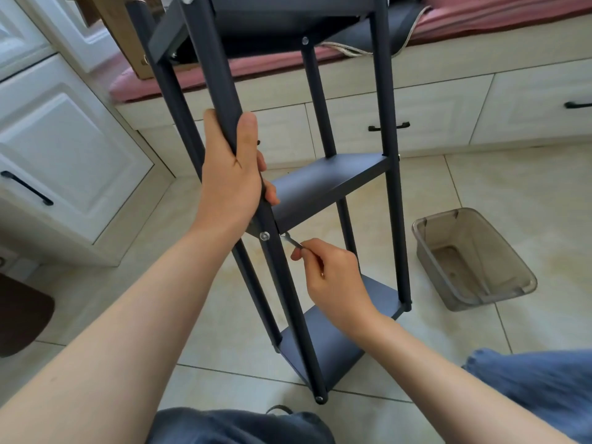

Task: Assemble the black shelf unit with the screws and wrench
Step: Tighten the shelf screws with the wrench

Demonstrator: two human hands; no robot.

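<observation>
The shelf unit (323, 184) stands on the tiled floor (480, 187), tilted toward the person. The left hand (232, 174) grips the near post above the middle shelf; the right hand (333, 274) pinches the wrench (293, 241) at a fitting beside the screw (264, 236). The frame looks stiff, light and smooth-coated, so a post near a joint seems the surest hold.

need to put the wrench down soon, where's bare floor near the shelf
Bare beige floor tile lies between the black metal shelf unit and the clear plastic bin, also left of the frame toward the white cabinet. Crowded near the knees, where both hands work.
</observation>
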